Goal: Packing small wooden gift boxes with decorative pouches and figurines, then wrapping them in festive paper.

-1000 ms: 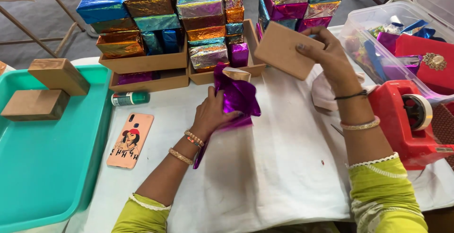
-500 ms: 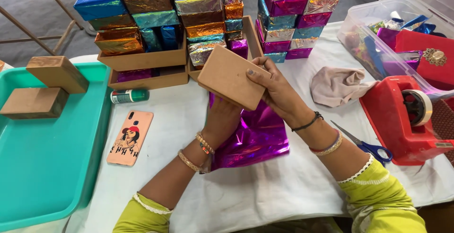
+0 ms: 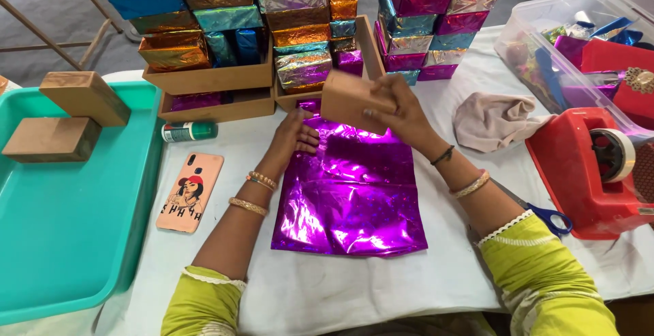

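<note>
From the head camera: the right hand (image 3: 402, 108) grips a plain brown block (image 3: 351, 101) by its near edge, lifted above the far end of the purple foil sheet (image 3: 351, 189). The left hand (image 3: 294, 138) lies flat, fingers spread, pinning the sheet's far-left corner to the bench (image 3: 436, 281). That grip looks shallow, so the block could tip out. Set down askew, it would crease the foil. The stacked wrapped boxes (image 3: 300, 9) stand just beyond the right hand, easily knocked.
</note>
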